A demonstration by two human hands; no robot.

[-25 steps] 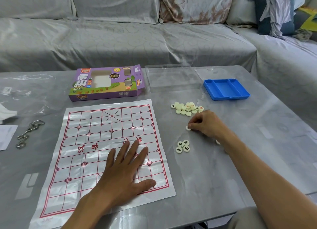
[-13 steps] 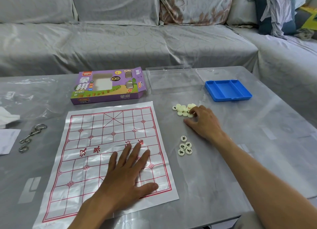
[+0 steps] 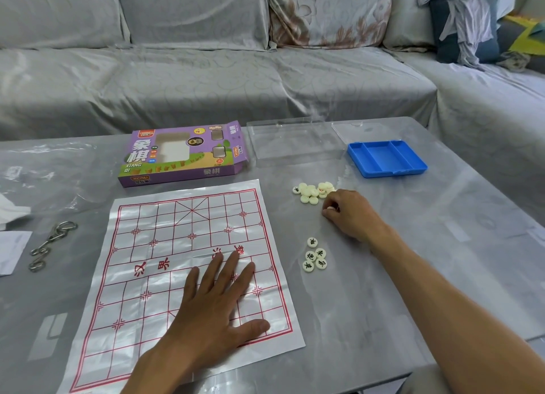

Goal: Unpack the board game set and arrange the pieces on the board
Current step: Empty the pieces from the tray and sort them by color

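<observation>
A white plastic xiangqi board sheet with red grid lines lies flat on the grey table. My left hand presses on its near right part with straight, spread fingers. To the right of the sheet sits a loose pile of cream round pieces. My right hand is just below and right of that pile, its fingertips pinching one cream piece. Nearer to me, several pieces with black characters lie face up in a small cluster.
The purple game box lies behind the sheet. A clear plastic lid and a blue divided tray sit at the back right. A metal ring puzzle and paper lie at the left. A grey sofa stands behind the table.
My right hand left a piece with the near cluster, reached up to the pile, and now draws back a little with a piece pinched. My left hand stayed on the sheet.
</observation>
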